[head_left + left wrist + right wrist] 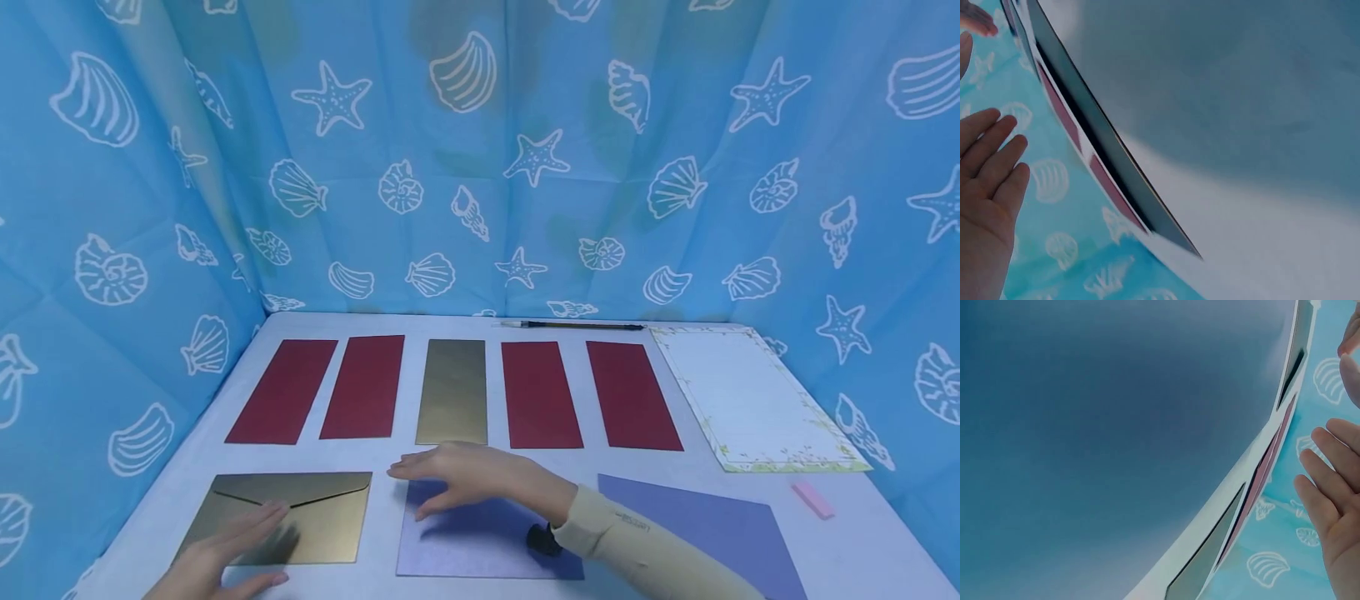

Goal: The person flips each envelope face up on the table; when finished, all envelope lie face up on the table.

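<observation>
Watching both hands: fingers straight, nothing in either grip — released on both sides. Left hand (pixel 232 546) hangs above the gold envelope (pixel 326 533), which lies at the near left of the worktop (pixel 855 558), its pointed flap along the far edge; a shadow falls on its face. Right hand (pixel 465 477) reaches across the far edge of a purple rectangle (pixel 457 546), front centre, casting a shadow there too. Second purple rectangle (pixel 723 533) to its right, partly behind the sleeve (pixel 637 533).

Behind — a row of four red rectangles (pixel 281 392) with a gold rectangle (pixel 452 392) mid-row. Brush (pixel 585 325) along the back; bordered sheet (pixel 757 392) at far right, pink block (pixel 812 500) just below it.
</observation>
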The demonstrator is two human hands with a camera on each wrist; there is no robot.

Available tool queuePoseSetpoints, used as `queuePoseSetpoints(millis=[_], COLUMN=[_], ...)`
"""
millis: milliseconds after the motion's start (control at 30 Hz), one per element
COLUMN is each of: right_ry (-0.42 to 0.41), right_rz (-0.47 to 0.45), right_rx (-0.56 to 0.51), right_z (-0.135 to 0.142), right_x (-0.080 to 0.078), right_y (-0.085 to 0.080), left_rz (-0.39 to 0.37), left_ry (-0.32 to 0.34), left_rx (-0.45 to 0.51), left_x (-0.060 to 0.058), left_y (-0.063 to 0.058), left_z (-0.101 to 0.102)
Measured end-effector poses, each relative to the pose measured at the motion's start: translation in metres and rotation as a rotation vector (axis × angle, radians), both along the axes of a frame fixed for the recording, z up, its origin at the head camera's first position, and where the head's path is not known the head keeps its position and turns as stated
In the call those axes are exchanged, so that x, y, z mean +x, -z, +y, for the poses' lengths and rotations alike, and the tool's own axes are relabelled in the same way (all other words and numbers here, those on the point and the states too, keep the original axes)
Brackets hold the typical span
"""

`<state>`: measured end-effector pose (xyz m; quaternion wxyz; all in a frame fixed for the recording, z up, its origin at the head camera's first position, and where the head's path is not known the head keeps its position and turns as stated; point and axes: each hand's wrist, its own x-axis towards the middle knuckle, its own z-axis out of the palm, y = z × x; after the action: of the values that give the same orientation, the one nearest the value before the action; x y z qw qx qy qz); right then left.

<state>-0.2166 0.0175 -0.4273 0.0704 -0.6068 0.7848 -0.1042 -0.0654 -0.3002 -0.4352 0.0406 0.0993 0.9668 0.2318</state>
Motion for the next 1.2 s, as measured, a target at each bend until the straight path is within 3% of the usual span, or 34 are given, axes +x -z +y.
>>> queuePoseSetpoints(millis=[167, 300, 467, 700, 1033, 1200], right_ry=[0.023, 0.061, 0.117, 0.192, 0.316, 0.323], right_rz=[0.022, 0.001, -0.062, -0.091, -0.189, -0.197], right_rx=[-0.009, -0.009, -0.013, -0.032, -0.009, -0.018], right_z=[0.016, 0.03, 0.049, 0.082, 0.124, 0.141], right_x=[0.004, 0.007, 0.015, 0.02, 0.023, 0.026], right_y=[0.0, -0.001, -0.007, -0.01, 0.0, 0.005], left_rz=[0.126, 0.162, 0.132, 0.032, -0.056, -0.083], left_ry=[0.123, 0.184, 0.259, 0.319, 0.418, 0.455], left_rx=[-0.021, -0.024, 0.015, 0.033, 0.031, 0.018], left_x=[-0.005, -0.011, -0.019, -0.027, -0.042, -0.046], left_y=[0.001, 0.0, -0.004, -0.007, -0.007, -0.003], left_z=[0.021, 0.038, 0.056, 0.077, 0.1, 0.11])
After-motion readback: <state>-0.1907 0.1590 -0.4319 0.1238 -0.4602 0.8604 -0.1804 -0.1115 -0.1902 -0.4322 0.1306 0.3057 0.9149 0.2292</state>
